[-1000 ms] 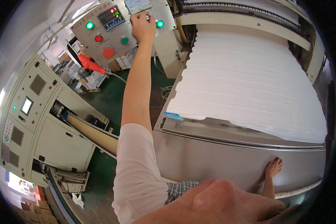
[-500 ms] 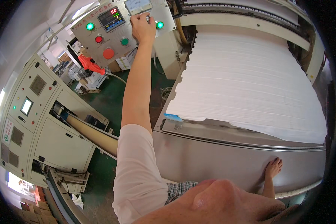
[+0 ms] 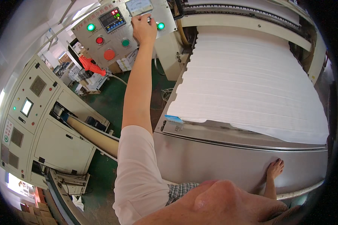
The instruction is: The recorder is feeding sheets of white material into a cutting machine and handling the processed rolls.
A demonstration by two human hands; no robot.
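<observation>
At the top, my left hand is closed on a small rotary knob on the metal control panel. Just above it sits a white dial meter, and a lit green button is right of the fingers. Left of the hand is a digital display with red and green digits. My right hand rests on the bare steel front of the machine, fingers slightly bent, holding nothing. Beyond it lies a wide stack of white folded tissue sheets on the machine bed.
The panel also bears a large red button. A red-handled tool on a cord hangs beside it. Left stands a cream machine cabinet with a long roller. A roller frame spans the far end of the sheets.
The red digits on the display have changed, while the green ones look the same. Both hands stay in place, the left still at the knob.
</observation>
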